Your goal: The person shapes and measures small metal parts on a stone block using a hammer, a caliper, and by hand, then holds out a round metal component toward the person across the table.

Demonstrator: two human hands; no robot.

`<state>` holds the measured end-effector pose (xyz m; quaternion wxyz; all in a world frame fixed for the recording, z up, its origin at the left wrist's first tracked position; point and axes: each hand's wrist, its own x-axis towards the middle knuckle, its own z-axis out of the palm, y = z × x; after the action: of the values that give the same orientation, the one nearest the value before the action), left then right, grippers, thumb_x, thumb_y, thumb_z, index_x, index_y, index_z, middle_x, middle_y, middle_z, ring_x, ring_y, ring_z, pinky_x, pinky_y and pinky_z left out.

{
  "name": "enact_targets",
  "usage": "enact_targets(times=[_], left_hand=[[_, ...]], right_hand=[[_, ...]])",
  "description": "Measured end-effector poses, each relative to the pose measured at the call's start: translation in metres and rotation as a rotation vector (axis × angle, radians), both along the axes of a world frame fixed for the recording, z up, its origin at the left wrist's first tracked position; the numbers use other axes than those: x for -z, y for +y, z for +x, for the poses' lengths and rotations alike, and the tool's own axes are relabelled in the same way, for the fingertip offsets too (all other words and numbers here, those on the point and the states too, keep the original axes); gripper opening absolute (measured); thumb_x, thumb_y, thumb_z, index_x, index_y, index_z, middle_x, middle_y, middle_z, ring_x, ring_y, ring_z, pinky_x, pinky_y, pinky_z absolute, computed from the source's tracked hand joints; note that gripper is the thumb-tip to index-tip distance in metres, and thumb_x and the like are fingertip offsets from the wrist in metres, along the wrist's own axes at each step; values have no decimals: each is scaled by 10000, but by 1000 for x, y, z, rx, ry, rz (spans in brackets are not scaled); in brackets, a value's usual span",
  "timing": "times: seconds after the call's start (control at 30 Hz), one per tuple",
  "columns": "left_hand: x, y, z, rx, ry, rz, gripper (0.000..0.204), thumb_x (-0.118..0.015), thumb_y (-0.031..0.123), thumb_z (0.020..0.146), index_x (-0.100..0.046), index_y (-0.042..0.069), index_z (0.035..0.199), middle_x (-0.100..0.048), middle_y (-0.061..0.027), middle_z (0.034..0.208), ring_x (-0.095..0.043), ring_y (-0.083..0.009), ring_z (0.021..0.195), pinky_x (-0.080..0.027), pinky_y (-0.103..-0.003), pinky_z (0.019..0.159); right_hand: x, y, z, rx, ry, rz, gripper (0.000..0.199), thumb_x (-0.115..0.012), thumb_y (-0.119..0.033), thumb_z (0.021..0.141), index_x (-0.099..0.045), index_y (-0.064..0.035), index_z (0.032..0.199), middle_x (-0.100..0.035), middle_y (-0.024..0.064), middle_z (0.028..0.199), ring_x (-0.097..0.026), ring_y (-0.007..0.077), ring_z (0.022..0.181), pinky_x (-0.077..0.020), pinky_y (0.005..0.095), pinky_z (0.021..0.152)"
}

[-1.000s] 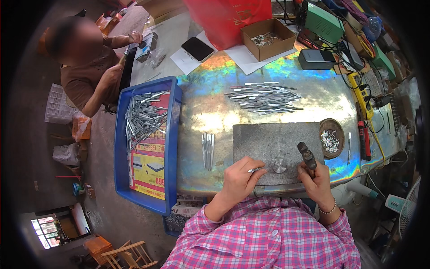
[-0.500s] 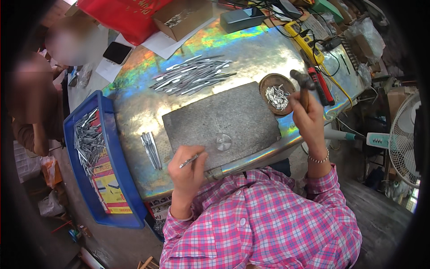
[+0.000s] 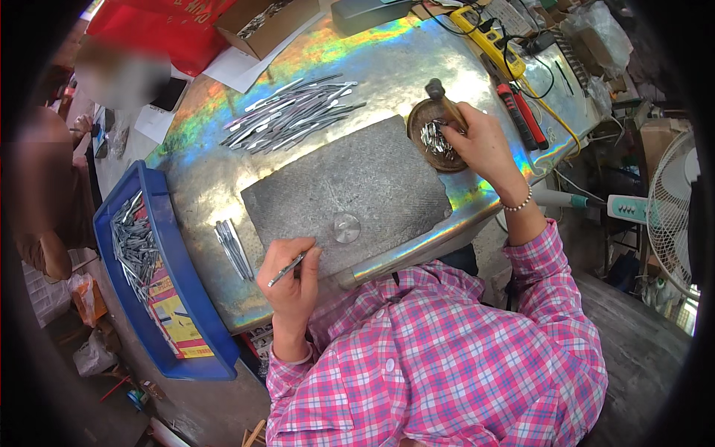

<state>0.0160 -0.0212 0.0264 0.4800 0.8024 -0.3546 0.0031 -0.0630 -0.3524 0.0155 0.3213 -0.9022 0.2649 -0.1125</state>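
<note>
Left hand pinches a thin metal strip at the grey stone slab — right hand, hammer in its grip, dips into the round wooden bowl; loose strips lie beyond on the bench.

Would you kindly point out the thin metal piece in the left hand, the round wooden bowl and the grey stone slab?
Thin metal piece point(image 3: 287, 269), head view, mid-shaft.
Round wooden bowl point(image 3: 415, 119), head view, left rim.
Grey stone slab point(image 3: 357, 186), head view, bare centre.
</note>
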Motion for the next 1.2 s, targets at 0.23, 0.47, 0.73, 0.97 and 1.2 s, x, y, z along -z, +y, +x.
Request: enact_targets(times=[0.23,0.47,0.73,0.97,1.2], left_hand=[[0,0,1,0,-30,1,148,-711,-14,763,-628,12,883,-606,-113,775,-584,-221,649,-449,-288,557],[-2,0,0,-4,-37,7,158,-713,-18,757,-627,13,886,-608,-114,777,-589,-226,665,-455,-294,567],[0,0,-1,-12,-33,-2,187,-715,-31,736,-628,27,892,-607,-109,772,-588,-219,633,-449,-289,537],[1,0,0,-13,-49,1,206,-716,-40,720,-622,28,890,-612,-110,775,-594,-234,646,-457,-302,548],[-1,0,-2,0,-45,14,218,-712,-51,710,-611,23,888,-621,-114,783,-601,-263,668,-471,-323,579]], right_hand=[[3,-2,14,-142,124,-241,179,-635,-103,761,-545,27,843,-593,236,749,-588,417,748,-463,465,673],[3,-6,21,-185,189,-215,185,-625,-101,734,-536,36,821,-592,248,756,-586,430,760,-457,490,692],[-4,-9,2,-113,48,-75,181,-592,-120,779,-511,42,787,-554,226,696,-546,374,642,-417,423,587],[-4,-22,-13,20,18,98,235,-621,-160,764,-532,58,764,-543,225,652,-557,335,593,-418,411,561],[6,-25,-20,16,-19,130,244,-625,-159,769,-526,63,750,-527,205,622,-525,269,558,-405,392,545]])
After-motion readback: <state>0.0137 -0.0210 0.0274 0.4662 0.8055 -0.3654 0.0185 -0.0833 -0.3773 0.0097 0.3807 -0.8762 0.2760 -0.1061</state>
